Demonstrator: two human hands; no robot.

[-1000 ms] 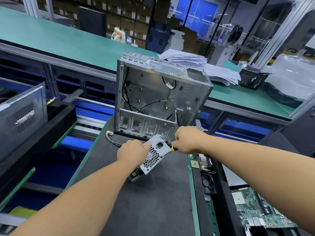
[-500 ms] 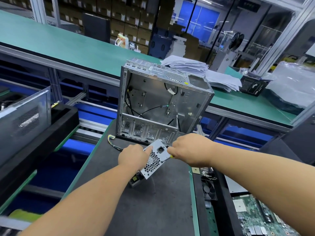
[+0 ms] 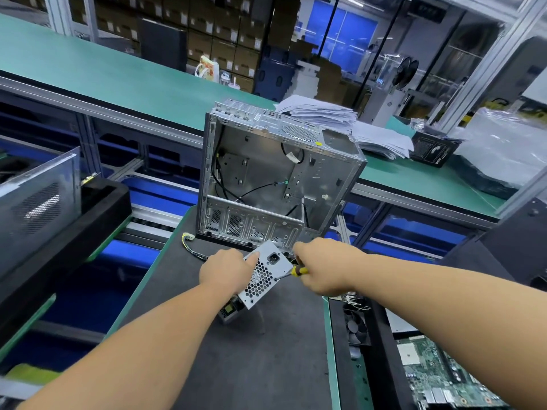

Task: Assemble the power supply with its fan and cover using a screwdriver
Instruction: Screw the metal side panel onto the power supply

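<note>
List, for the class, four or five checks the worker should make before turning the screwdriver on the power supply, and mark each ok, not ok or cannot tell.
1. Power supply steadied: ok, the left hand holds its left edge and props it tilted on the dark mat.
2. Screwdriver in a firm grip: ok, the right hand is closed round its yellow handle.
3. Tip on the vented face: ok, the shaft reaches its right edge.
4. Tip seated in a screw: cannot tell, too small.
5. Room behind: ok, the open computer case stands apart, further back.
</note>
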